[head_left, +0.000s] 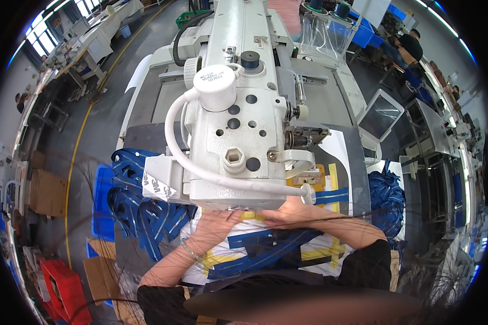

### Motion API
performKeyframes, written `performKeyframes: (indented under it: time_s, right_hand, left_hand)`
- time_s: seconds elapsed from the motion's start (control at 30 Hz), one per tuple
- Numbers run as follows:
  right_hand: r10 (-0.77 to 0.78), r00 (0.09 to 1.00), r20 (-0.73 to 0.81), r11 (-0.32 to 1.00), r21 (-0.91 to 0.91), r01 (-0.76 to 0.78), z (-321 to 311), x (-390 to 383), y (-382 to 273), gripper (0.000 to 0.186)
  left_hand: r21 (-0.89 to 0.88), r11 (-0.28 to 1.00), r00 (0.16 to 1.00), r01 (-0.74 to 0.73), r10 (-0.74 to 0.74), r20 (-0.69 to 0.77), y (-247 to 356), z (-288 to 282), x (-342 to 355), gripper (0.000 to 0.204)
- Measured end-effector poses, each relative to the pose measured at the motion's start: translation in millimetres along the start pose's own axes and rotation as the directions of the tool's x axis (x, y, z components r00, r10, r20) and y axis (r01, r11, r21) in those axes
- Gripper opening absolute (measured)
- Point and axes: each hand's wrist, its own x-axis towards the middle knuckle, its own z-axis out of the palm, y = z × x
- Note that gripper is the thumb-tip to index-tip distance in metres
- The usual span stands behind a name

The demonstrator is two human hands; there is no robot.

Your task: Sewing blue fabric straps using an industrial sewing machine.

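Note:
A large white industrial sewing machine [238, 130] fills the middle, its head over the work spot. My left hand [218, 223] reaches in under the head's front edge from the left, and my right hand [288, 212] comes in from the right. The machine hides most of the fingers, so what they hold, if anything, does not show. Between and just below my hands lie flat blue strips [255, 257] with a pale stripe, on a white surface marked with yellow tape [322, 253]. More blue strip [332, 195] runs beside my right forearm.
A tangled heap of blue strips [146, 200] lies left, by a blue bin [101, 201]; another heap [386, 197] is at right. A screen on a stand [381, 115] rises right. Cardboard [49, 192] and a red crate [68, 290] stand left. Other people are farther off.

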Motion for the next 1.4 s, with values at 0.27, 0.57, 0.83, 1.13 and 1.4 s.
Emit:
performKeyframes:
  time_s: [0.27,0.57,0.83,1.13,1.4]
  right_hand:
    - [-0.046,0.998,0.049,0.991,-0.121,0.052,7.8,-3.8,6.8,0.039]
    - [-0.209,0.932,0.295,0.754,-0.559,0.346,16.9,-7.2,11.7,0.035]
    - [-0.090,0.990,0.108,0.953,-0.279,0.117,1.4,-7.0,-2.2,0.040]
    - [-0.147,0.983,0.108,0.761,-0.622,0.182,11.8,-14.8,2.0,0.024]
    - [-0.183,0.981,0.058,0.749,-0.639,0.177,12.7,-12.4,4.5,0.024]
  left_hand:
    - [0.016,1.000,0.996,0.019,-0.017,-0.086,0.3,4.6,-2.4,0.032]
    - [0.039,0.999,0.998,0.029,-0.027,-0.049,3.5,0.0,-0.9,0.033]
    - [0.065,0.997,0.997,0.044,-0.047,0.053,5.9,3.9,-3.9,0.036]
    - [0.062,0.997,0.998,0.050,-0.048,-0.029,8.5,-7.1,5.1,0.025]
    - [0.061,0.994,0.996,0.092,-0.093,0.009,11.1,-9.3,5.5,0.026]
